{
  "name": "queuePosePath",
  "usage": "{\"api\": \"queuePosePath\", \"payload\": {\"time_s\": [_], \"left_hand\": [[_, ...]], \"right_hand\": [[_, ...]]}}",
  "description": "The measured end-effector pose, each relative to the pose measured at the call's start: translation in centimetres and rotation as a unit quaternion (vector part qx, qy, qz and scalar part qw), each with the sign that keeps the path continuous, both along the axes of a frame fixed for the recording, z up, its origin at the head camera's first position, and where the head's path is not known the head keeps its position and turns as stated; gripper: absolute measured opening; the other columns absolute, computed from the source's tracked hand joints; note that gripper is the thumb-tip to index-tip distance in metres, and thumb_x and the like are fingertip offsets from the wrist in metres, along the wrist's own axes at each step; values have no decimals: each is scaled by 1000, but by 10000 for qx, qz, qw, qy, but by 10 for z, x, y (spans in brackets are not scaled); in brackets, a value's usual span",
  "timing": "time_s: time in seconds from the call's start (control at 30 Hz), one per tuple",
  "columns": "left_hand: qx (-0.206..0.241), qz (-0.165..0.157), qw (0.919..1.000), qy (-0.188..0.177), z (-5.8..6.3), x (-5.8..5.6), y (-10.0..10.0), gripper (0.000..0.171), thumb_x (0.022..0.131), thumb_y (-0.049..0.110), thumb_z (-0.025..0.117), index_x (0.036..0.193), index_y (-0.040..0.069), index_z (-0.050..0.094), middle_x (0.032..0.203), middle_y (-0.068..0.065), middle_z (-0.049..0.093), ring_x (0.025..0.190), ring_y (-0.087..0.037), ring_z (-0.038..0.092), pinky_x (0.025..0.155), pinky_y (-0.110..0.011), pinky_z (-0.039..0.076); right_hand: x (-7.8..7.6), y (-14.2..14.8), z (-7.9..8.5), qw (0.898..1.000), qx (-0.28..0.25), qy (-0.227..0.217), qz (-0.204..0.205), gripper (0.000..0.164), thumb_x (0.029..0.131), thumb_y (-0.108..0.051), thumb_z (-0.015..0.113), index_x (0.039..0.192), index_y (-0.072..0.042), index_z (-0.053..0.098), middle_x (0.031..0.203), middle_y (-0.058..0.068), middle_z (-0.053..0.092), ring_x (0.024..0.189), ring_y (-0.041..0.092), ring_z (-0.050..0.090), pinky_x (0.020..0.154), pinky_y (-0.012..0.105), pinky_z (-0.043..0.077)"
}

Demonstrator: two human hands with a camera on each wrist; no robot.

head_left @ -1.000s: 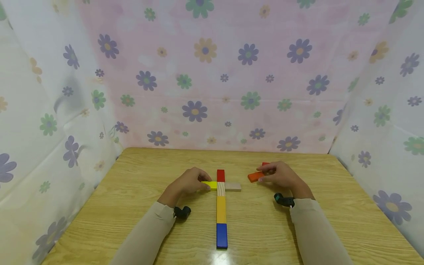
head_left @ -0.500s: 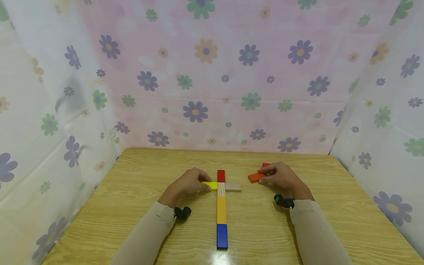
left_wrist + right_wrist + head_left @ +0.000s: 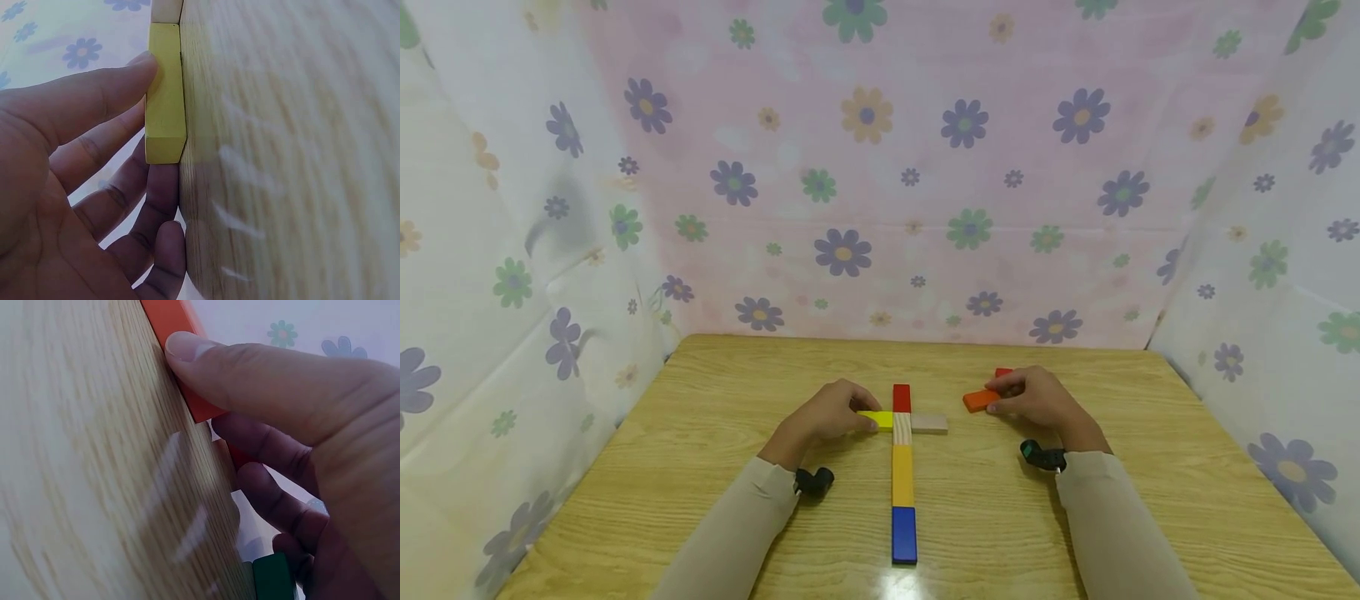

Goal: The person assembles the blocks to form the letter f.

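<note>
The yellow block (image 3: 876,421) lies flat on the bench (image 3: 760,542), pinched between the thumb and fingers of the left hand (image 3: 829,412), which comes in from its outer end. Its inner end meets the side of the striped wooden block (image 3: 902,428). The orange block (image 3: 981,401) is on the right, set at a slant, its near end clamped between the thumb and forefinger of the right hand (image 3: 1039,397).

Counted by colour, there are one yellow, one orange, two red, one striped, one pale, one amber, one blue and one green. A front-to-back column runs from the blue block (image 3: 904,535) through the amber block (image 3: 902,476) and the striped one to the first red block (image 3: 902,398). The pale block (image 3: 930,423) juts right from the striped one, opposite the yellow. The second red block (image 3: 1003,372) is partly hidden behind the right hand; the green block (image 3: 274,577) shows by that hand's lower fingers in the right wrist view.

Wood grain separates the pale and orange blocks. Beyond the column's far end, the bench continues to its back edge, against the flowered cloth (image 3: 880,192).
</note>
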State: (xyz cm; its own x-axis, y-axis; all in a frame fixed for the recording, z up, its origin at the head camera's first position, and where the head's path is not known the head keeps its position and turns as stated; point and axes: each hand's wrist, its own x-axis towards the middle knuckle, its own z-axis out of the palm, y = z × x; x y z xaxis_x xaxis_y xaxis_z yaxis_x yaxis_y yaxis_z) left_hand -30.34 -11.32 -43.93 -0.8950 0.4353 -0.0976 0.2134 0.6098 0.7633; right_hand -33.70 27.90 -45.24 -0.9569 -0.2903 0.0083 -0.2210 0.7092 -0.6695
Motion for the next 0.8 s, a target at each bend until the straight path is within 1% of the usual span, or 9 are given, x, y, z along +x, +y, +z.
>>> {"api": "queuePosePath", "payload": {"time_s": [0.1, 0.23, 0.4, 0.53, 0.63, 0.73, 0.8], "left_hand": [[13, 31, 10000, -5, 1, 0, -1, 18, 92, 16, 80, 110, 16, 79, 107, 1, 73, 96, -18, 64, 84, -36, 55], [15, -1, 10000, 30, -2, -2, -1, 18, 91, 16, 81, 108, 16, 79, 106, 2, 74, 97, -16, 65, 84, -34, 56], [27, -17, 10000, 19, -3, -2, -1, 17, 91, 16, 81, 108, 17, 79, 106, 2, 74, 96, -17, 64, 83, -34, 56], [-7, -15, 10000, 61, -1, -2, -1, 17, 91, 17, 81, 108, 18, 79, 107, 3, 74, 97, -17, 64, 84, -35, 56], [8, -21, 10000, 51, -3, -3, -1, 17, 91, 16, 81, 107, 18, 79, 106, 3, 74, 98, -16, 65, 84, -34, 56], [31, 10, 10000, 8, -5, -3, -1, 16, 91, 16, 81, 107, 19, 80, 105, 4, 74, 97, -16, 65, 83, -33, 56], [14, 36, 10000, -3, -5, -3, -2, 16, 91, 17, 81, 106, 19, 80, 104, 5, 73, 97, -16, 64, 83, -33, 55]], "right_hand": [[0, -2, 2, 10000, 57, 30, -38, 41, 86, -32, 86, 122, -17, 78, 128, 15, 68, 103, 24, 65, 86, 38, 53], [0, -4, 3, 9998, 159, 31, -93, 40, 86, -35, 86, 121, -17, 78, 127, 14, 69, 104, 24, 66, 88, 41, 54], [1, -5, 4, 9995, 248, 69, -170, 39, 88, -33, 85, 123, -17, 77, 125, 13, 70, 103, 24, 66, 89, 43, 54], [1, -5, 5, 9995, 254, 109, -173, 41, 88, -33, 84, 124, -16, 76, 127, 14, 69, 105, 25, 66, 90, 46, 54], [1, -6, 6, 9995, 233, 128, -145, 42, 89, -34, 84, 125, -14, 76, 131, 16, 68, 106, 27, 67, 91, 48, 54], [0, -8, 5, 9994, 254, 200, -112, 43, 89, -36, 83, 125, -14, 76, 135, 17, 67, 107, 28, 67, 92, 48, 54], [-1, -10, 5, 9992, 285, 250, -133, 44, 88, -38, 83, 125, -15, 76, 135, 17, 67, 108, 29, 67, 93, 48, 54]]}}
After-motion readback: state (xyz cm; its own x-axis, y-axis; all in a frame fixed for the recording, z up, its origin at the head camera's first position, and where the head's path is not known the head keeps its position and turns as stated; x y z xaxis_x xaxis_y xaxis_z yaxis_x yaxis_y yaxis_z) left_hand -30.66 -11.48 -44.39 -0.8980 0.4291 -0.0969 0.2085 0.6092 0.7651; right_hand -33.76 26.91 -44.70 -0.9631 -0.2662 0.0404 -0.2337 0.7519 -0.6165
